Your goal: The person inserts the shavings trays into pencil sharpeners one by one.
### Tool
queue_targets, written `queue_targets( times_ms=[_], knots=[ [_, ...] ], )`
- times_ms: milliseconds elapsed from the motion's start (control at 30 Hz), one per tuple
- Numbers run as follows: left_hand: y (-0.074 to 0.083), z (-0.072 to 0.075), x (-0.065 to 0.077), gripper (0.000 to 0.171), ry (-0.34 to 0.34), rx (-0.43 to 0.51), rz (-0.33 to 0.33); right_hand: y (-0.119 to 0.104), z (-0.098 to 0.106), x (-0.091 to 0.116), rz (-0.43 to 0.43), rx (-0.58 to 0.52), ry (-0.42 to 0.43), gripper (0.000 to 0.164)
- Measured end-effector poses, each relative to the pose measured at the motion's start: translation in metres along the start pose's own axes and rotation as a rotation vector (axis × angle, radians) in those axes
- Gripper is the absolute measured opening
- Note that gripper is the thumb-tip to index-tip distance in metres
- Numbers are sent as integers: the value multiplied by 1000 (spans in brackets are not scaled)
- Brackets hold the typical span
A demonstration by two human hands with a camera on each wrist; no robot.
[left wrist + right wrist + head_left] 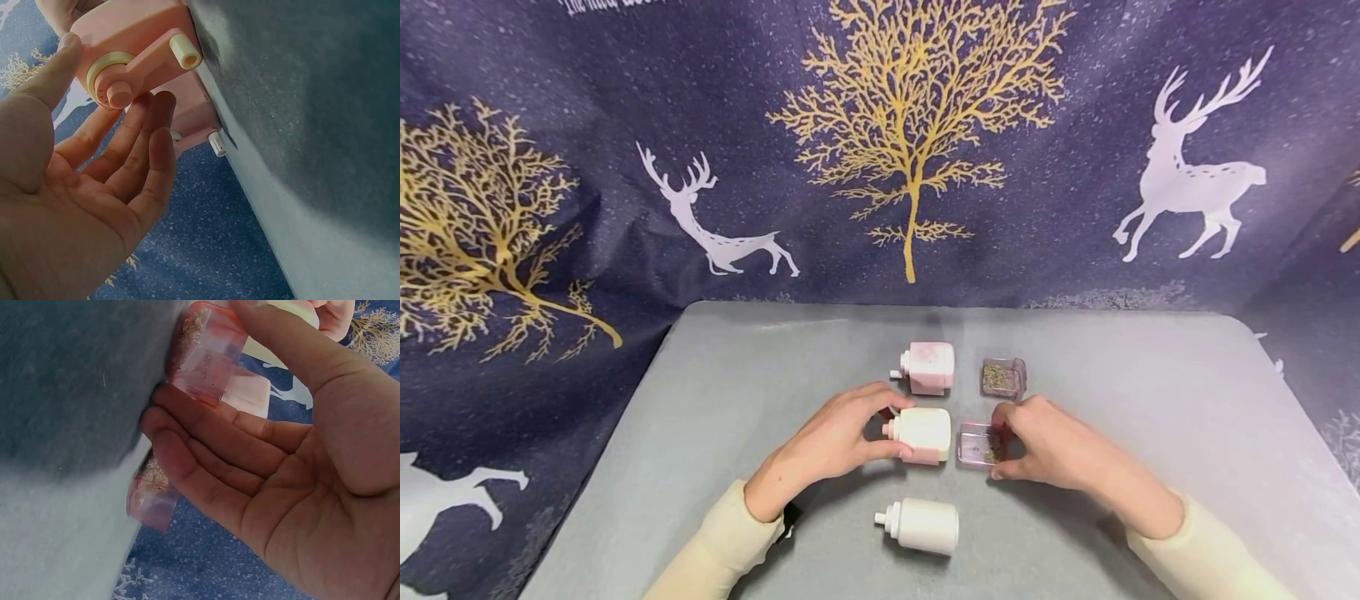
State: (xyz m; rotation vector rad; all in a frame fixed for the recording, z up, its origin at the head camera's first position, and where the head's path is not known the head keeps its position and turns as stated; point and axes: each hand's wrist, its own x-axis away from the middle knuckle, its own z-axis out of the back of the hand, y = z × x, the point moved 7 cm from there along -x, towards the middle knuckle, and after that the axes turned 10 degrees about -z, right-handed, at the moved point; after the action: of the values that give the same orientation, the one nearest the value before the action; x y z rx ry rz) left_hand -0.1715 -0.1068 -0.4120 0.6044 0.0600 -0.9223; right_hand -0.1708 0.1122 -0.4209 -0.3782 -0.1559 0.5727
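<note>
My left hand point(846, 433) grips a pink and cream hand-crank pencil sharpener point(925, 429), thumb on the near side and fingers on the far side. In the left wrist view, the crank of this pencil sharpener point(134, 65) points toward the palm. Just to its right, my right hand point(1048, 442) pinches a clear pink shavings drawer point(976, 446) between thumb and fingers. Some shavings lie at one end of this drawer point(219, 353). Beyond the right hand rests a second clear drawer point(1019, 379) with more shavings.
Behind the left hand lies a pink and white crank sharpener point(931, 367). A white crank sharpener point(925, 525) lies nearer me. Everything rests on a grey table point(737, 350), with a dark blue cloth point(1037, 208) printed with deer and trees hanging behind it.
</note>
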Motion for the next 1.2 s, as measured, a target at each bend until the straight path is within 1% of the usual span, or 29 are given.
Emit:
queue_targets(
  times_ms=[167, 333, 600, 767, 900, 1033, 1200],
  knots=[
    [1, 1, 0, 58, 7, 13, -8, -4, -1, -2, 20, 6, 1, 45],
    [2, 1, 1, 57, 6, 32, -1, -8, -2, -5, 46, 18, 12, 44],
    [2, 2, 0, 57, 3, 38, 3, -11, -4, -8, 53, 2, 15, 40],
    [2, 2, 0, 56, 5, 52, -1, -13, -6, -10, 47, 8, 9, 41],
    [1, 3, 0, 57, 2, 50, 8, -16, -6, -12, 54, 3, 13, 43],
    [1, 2, 1, 57, -3, 49, 19, -17, -7, -13, 51, 0, 10, 42],
    [1, 2, 0, 57, 0, 51, 12, -19, -9, -15, 60, -10, 8, 39]
  ],
)
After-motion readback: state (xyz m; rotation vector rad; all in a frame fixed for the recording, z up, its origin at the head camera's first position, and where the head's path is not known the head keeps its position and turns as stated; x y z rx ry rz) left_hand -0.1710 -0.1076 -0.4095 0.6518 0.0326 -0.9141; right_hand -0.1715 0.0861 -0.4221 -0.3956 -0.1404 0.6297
